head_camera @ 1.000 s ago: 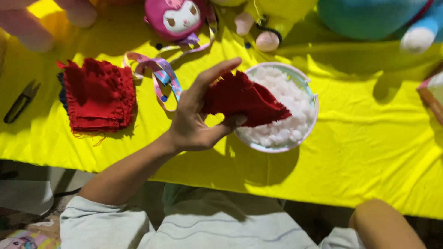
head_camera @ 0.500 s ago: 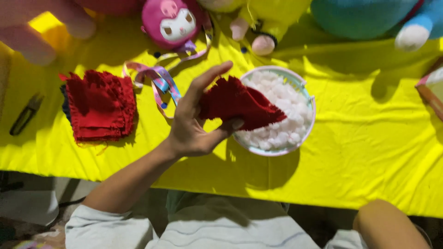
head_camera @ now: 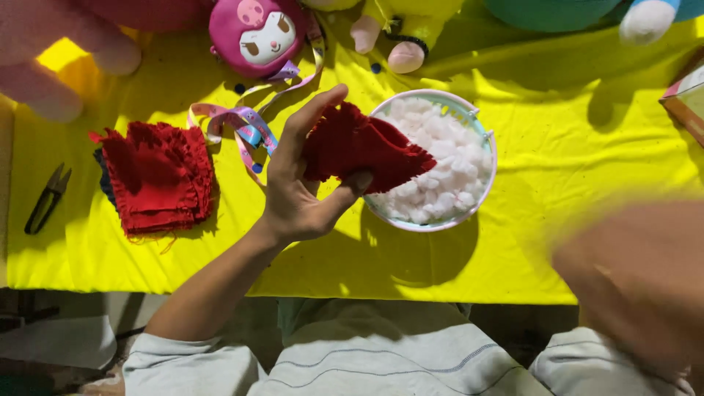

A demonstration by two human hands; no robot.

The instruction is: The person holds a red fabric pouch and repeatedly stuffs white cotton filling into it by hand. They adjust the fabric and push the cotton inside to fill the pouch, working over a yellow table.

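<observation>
My left hand [head_camera: 301, 183] holds a red fabric piece [head_camera: 363, 150] up over the left rim of a white bowl [head_camera: 484, 139] filled with white stuffing [head_camera: 444, 165]. Thumb and fingers pinch the cloth at its left side. My right hand [head_camera: 634, 275] is a large blur at the lower right, raised above the table edge; its fingers cannot be made out. A stack of red fabric pieces [head_camera: 158, 176] lies on the yellow tablecloth [head_camera: 572, 139] to the left of my left hand.
A coloured measuring tape [head_camera: 242, 125] curls between the stack and the bowl. Small black snips [head_camera: 45, 199] lie at the far left. A pink plush toy [head_camera: 257, 33], a yellow plush [head_camera: 403, 29] and other soft toys line the far edge. A box corner [head_camera: 686, 95] shows at right.
My right hand has risen into view at the lower right, blurred with motion. My left hand still holds the red piece over the bowl, nearly unchanged.
</observation>
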